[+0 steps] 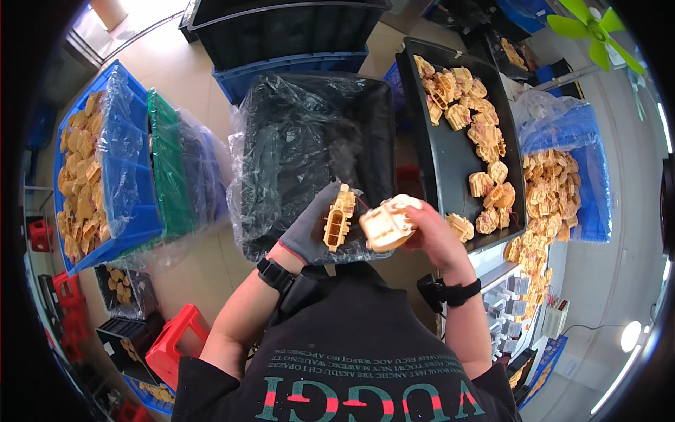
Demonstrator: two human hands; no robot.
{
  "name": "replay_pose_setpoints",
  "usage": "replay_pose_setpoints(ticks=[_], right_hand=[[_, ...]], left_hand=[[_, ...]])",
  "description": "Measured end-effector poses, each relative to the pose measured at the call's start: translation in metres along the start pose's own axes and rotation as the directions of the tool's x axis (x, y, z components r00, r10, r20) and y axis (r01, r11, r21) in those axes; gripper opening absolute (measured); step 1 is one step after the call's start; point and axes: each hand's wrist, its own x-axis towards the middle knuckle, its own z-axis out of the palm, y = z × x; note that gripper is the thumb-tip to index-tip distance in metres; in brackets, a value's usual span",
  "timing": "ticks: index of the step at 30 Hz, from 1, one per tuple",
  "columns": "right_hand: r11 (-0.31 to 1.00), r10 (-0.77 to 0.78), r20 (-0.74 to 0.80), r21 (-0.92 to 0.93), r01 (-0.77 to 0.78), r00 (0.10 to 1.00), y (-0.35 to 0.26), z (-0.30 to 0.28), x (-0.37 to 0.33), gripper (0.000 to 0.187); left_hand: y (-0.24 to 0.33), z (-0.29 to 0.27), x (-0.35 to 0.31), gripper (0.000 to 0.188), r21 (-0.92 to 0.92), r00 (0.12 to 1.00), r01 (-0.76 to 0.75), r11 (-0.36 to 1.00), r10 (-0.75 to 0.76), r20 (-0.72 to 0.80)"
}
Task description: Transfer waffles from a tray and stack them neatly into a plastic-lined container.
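My left hand [309, 228], in a grey glove, is closed round a tan plastic housing [339, 219] held on edge, its open slots facing up. In my bare right hand [437, 235] is a second, wider tan plastic housing [387, 224], gripped at its right side with the thumb on top. The two parts are close together, with a small gap between them. Both hands are above the near edge of a black bin [383, 162] lined with clear plastic film [278, 155].
To the right, a black tray [450, 172] carries several tan housings; beyond it a blue crate [598, 169] is heaped with more. A blue crate [144, 204] of tan parts stands at left, beside a green crate [169, 162]. A red stool [172, 344] sits lower left.
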Motion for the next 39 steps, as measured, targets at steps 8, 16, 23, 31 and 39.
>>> replay_pose_setpoints(ticks=[8,16,23,31,39], right_hand=[[0.768,-0.022,0.157,0.635,-0.084,0.987,0.003,0.019,0.016,0.043],[0.922,0.116,0.224,0.337,-0.189,0.968,0.005,0.054,0.029,0.036],[0.963,0.206,0.177,-0.209,-0.168,0.962,0.013,0.05,0.029,0.041],[0.993,0.06,0.008,-0.105,-0.059,0.998,-0.013,-0.046,0.005,0.033],[0.484,-0.255,-0.07,-0.872,0.065,0.964,0.063,-0.205,-0.006,0.059]], left_hand=[[0.002,-0.003,0.007,0.053,-0.091,0.984,-0.151,0.984,0.158,0.076],[0.004,-0.024,0.022,0.056,-0.233,0.963,-0.173,0.957,0.214,0.163],[0.014,-0.035,0.016,0.06,-0.253,0.952,-0.126,0.959,0.189,0.242],[0.004,-0.036,0.017,0.067,-0.276,0.975,0.081,0.958,-0.019,0.222],[-0.014,-0.046,0.013,0.065,-0.182,0.992,0.072,0.981,-0.051,0.117]])
